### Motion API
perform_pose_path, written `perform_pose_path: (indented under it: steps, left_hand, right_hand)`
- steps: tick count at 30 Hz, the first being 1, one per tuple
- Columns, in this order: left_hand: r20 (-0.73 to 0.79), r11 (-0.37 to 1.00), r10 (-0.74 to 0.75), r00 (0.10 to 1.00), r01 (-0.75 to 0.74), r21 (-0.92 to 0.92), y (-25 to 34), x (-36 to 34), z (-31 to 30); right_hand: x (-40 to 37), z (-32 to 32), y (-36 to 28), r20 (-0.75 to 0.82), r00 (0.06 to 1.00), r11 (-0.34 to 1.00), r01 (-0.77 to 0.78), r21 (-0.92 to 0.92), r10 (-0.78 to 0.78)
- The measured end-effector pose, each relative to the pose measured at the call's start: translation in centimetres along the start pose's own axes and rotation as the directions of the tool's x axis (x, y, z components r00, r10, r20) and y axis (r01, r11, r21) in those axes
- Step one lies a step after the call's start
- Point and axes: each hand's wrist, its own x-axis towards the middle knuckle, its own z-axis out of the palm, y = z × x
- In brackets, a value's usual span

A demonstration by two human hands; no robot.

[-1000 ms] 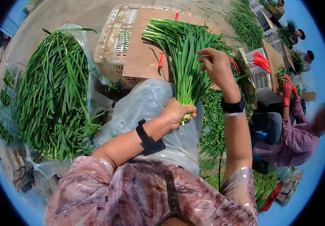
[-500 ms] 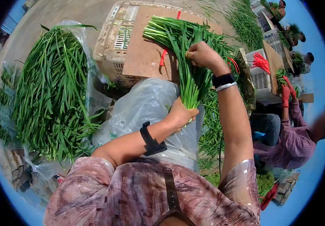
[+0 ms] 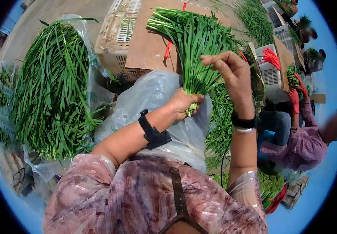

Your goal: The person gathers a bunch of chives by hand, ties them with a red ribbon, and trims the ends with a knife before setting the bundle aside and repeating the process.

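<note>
My left hand is wrapped round the pale stem ends of a bunch of garlic chives, whose long flat leaves fan out away from me. To the right of those leaves, my right hand is raised, thumb against the curled fingers; a thin strand seems to hang by the fingertips, too fine to name. More garlic chives lie across a brown board with their white ends to the left. A red tie sticks out on the board near them.
A large heap of green leaves in clear plastic stands at left. Clear plastic sheeting covers my lap. The board rests on a pale plastic crate. Loose greens lie at right, near a co-worker's red gloves and red ties.
My right hand has pulled back from the leaves toward me and to the right. My left hand has shifted slightly up with its bunch, whose leaves now spread wider.
</note>
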Motion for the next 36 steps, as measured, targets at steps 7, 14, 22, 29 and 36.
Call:
perform_pose_path:
  steps: [7,14,22,29,36]
  left_hand:
    - [0.21,0.944,-0.065,0.976,0.129,-0.304,-0.3,0.7,-1.7]
    - [0.221,0.976,-0.102,0.97,0.14,-0.165,0.8,-0.2,-2.5]
    - [0.181,1.0,-0.027,0.983,0.027,0.006,1.7,-2.0,-0.9]
    - [0.227,0.66,0.394,0.891,-0.446,0.605,3.5,-4.4,2.3]
    - [0.461,-0.123,0.572,0.679,-0.485,0.866,8.7,-6.2,3.6]
  right_hand:
    - [-6.4,4.2,1.5,-0.026,0.998,0.956,-0.047,0.289,0.057]
    - [-10.5,0.3,-3.1,-0.108,0.914,0.81,-0.286,0.511,0.391]
    - [-15.2,-9.4,2.1,-0.182,0.966,0.205,-0.143,-0.968,-0.185]
    - [-12.0,2.5,2.7,0.087,0.88,0.844,-0.473,0.252,0.468]
    - [-5.1,5.4,3.8,-0.243,0.894,0.56,-0.01,0.828,0.376]
